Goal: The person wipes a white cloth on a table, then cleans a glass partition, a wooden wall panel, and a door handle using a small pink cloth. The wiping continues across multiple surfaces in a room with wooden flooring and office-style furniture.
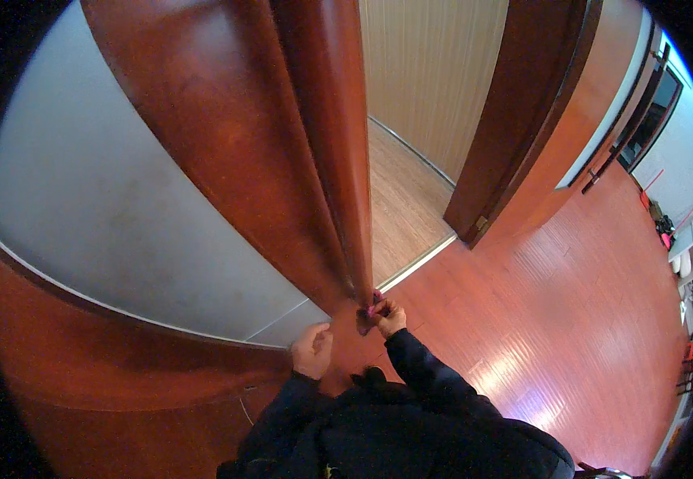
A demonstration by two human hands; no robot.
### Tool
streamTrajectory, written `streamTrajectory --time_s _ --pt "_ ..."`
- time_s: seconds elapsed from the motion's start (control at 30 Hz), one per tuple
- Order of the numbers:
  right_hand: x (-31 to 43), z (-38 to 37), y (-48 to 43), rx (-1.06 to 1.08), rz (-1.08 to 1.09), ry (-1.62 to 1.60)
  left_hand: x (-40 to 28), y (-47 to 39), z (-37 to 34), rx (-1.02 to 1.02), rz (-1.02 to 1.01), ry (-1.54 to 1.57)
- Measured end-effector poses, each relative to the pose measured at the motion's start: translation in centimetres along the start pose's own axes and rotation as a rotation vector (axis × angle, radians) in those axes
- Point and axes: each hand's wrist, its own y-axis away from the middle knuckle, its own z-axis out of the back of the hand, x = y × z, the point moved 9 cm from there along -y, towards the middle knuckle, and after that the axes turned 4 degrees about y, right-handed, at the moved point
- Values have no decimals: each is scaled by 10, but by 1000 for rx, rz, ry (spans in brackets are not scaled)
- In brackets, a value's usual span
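Note:
My right hand (390, 317) grips a crumpled dark pink cloth (371, 312) and holds it at the low part of the reddish-brown wooden door frame (346, 179). To its left, my left hand (312, 350) is raised with its fingers curled, near the bottom corner of a grey-white wall (173, 251). Whether the left fingers hold anything cannot be told. Both arms wear dark sleeves.
Right of the frame stands an open dark wooden door (514, 132) over a metal threshold strip (421, 260). Reddish wood flooring (538, 311) spreads to the right, towards a white shelf (688, 263) holding items. A broom-like red tool leans near the far wall.

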Motion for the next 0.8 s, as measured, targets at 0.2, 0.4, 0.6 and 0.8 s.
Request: streamTrajectory --time_s 0.2,0.4,0.6,0.8 --pt "16 3 21 -158 -1 -207 -3 -4 -15 43 -102 -65" --pt "-15 -26 32 -192 14 -275 11 0 -9 54 -27 -46" --pt "-8 -83 40 -195 18 -448 12 0 12 102 -27 -7" --pt "25 -101 17 -334 112 -405 14 1 42 136 -19 -4"
